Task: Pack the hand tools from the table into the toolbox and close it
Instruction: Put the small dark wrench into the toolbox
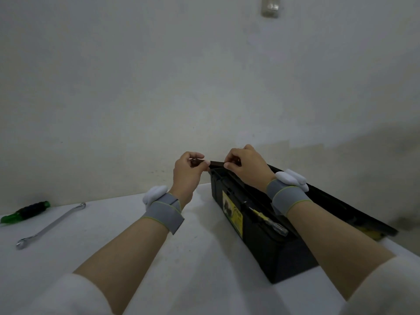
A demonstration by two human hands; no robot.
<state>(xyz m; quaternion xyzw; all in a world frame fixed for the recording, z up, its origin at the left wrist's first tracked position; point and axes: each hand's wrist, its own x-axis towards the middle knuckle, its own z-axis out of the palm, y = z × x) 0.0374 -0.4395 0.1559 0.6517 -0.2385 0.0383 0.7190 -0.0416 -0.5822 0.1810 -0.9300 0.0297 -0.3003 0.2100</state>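
A black toolbox (256, 244) with a yellow label stands open on the white table (113, 242), its lid (354, 208) folded back to the right. Inside lies a screwdriver (268, 220) with a clear handle. Above the box's far end, my left hand (188, 171) and my right hand (244, 165) both pinch a dark, flat tool (216, 164) held level between them; what kind of tool it is I cannot tell. A silver wrench (51, 226) and a green-and-black screwdriver (25, 212) lie on the table at the far left.
A pale wall (204, 76) rises right behind the table. Grey wristbands with white pads are on both my wrists. The table's right edge runs just past the open lid.
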